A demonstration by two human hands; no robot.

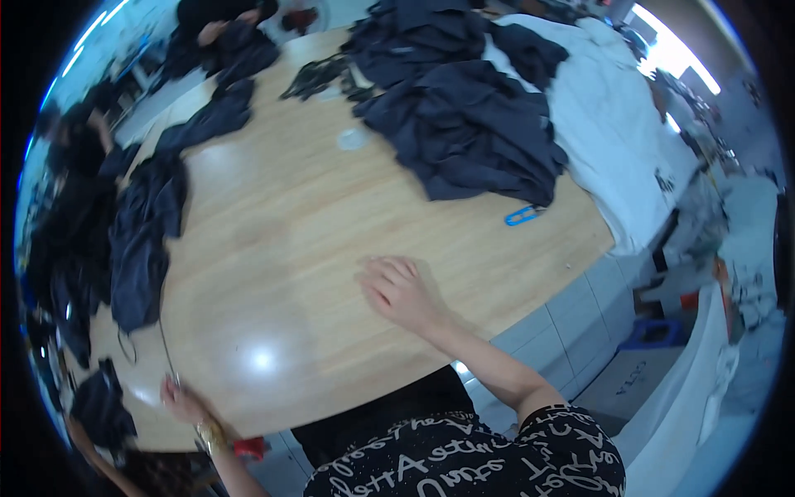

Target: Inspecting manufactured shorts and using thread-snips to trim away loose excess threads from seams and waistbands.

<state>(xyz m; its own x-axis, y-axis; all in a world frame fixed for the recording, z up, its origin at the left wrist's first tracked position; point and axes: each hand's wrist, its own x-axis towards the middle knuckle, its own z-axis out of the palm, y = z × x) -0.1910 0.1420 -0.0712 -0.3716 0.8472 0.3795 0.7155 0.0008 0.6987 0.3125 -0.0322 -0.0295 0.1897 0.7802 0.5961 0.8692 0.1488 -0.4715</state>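
My right hand [397, 290] is over the middle of the pale wooden table [281, 248], palm down. Its fingers are loosely bent and a little apart, and nothing shows in them. At the table's near left edge is my left hand [184, 403], with a gold-coloured band on the wrist. Its fingers are drawn together beside a seam in the tabletop; a small shiny bit shows at their tips, too small to name. Dark navy garments [464, 124] lie heaped beyond my right hand. A blue tool with a loop-shaped handle [522, 216] rests beside that heap.
White cloth [613, 124] drapes over the table's right side. More dark garments [149, 240] line the left side. A clear round object [351, 139] lies farther back. Other people work at the far and left edges. A grey box [629, 381] stands on the tiled floor at right.
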